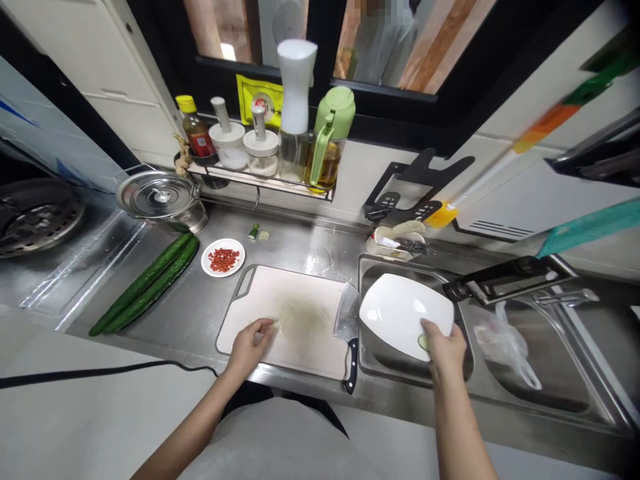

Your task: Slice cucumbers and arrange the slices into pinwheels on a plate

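Note:
My right hand (447, 347) grips a white plate (395, 310) by its right edge and holds it tilted over the left sink basin. By the thumb, a pale green cucumber slice (423, 342) lies against the plate. Over the left part of the white cutting board (250, 293), my left hand (251, 343) has its thumb and fingers curled together; what they hold, if anything, is too small to name. Greenish wet residue marks the board's middle. A kitchen knife (349, 320) with a black handle rests along the board's right edge.
Two whole cucumbers (150, 283) lie at left, near a lidded steel pot (163, 200). A small white dish (223, 257) holds chopped red pieces. Cucumber ends (257, 233) sit behind the board. Above hangs a seasoning rack (260, 179); a faucet (565, 297) stands by the right basin.

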### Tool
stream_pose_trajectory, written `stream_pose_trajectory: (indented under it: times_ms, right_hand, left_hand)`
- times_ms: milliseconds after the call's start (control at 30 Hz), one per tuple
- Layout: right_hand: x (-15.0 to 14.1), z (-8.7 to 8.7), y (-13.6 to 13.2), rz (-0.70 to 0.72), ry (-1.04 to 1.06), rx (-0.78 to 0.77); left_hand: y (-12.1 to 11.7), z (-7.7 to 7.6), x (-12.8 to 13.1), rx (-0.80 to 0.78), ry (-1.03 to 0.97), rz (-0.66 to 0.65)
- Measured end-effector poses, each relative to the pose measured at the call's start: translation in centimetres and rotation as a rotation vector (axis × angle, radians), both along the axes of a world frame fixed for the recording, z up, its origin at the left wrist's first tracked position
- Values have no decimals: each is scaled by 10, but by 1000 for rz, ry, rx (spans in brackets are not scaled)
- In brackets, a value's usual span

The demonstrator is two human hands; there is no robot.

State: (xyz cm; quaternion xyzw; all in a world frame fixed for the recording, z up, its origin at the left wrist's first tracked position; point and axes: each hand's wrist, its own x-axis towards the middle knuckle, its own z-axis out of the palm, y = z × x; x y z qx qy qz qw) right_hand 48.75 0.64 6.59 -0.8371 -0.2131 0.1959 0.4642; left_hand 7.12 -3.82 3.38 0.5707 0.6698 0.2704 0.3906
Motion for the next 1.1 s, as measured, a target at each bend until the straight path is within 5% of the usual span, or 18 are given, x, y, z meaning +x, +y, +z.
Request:
stream_pose_trajectory:
  times_ms: [200,400,800,900,1100]
  right_hand:
    - [-63,-27,88,197,391,108]
    - [-122,-56,161,335,434,123]
    - [-154,-93,200,374,492,129]
    - [-157,-97,201,373,525,133]
    - [-169,-92,197,385,614,148]
  left_hand:
    - [-4,-3,-1,-2,-11,50]
    - [-8,-6,-10,-4,-7,102]
    - [-18,-28,-30,33,62,111]
    - [11,-21,2,166,142,29]
    - [123,-17,107,425,395,-350]
